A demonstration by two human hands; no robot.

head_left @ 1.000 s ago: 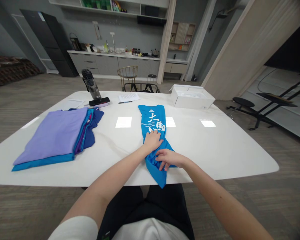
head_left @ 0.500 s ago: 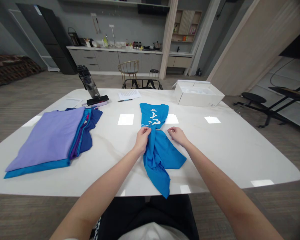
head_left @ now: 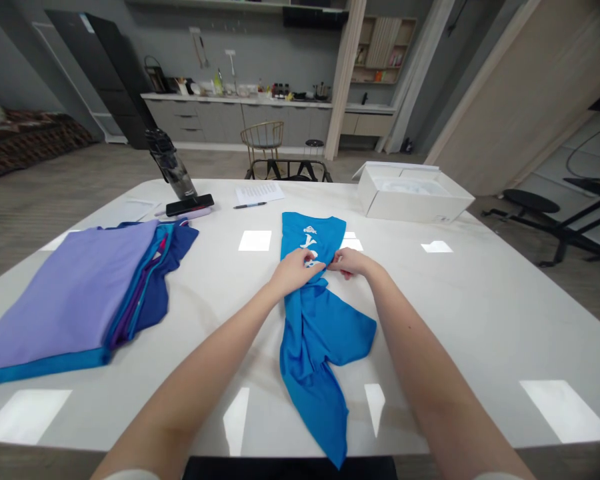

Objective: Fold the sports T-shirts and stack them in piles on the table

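Note:
A bright blue garment (head_left: 315, 327) with a white print lies lengthwise before me on the white table (head_left: 205, 380). It is bunched and twisted in the middle, and its lower end hangs over the near edge. My left hand (head_left: 297, 270) lies across the middle, its fingers closed on the cloth just below the print. At the right edge of the same part, my right hand (head_left: 351, 261) pinches the fabric between thumb and fingers. The two hands almost meet. Part of the print is hidden under my left fingers.
On the left is a pile of folded clothes (head_left: 80, 287), lilac on top. Behind it stand a handheld vacuum (head_left: 173, 167) and a black phone (head_left: 190, 205). Farther back lie a pen (head_left: 250, 205) and printed paper (head_left: 267, 192). An open white box (head_left: 413, 197) sits at the back right.
My right hand has moved left onto the garment's edge and taken hold of it. My left hand has shifted right across the cloth. The view has moved closer to the table.

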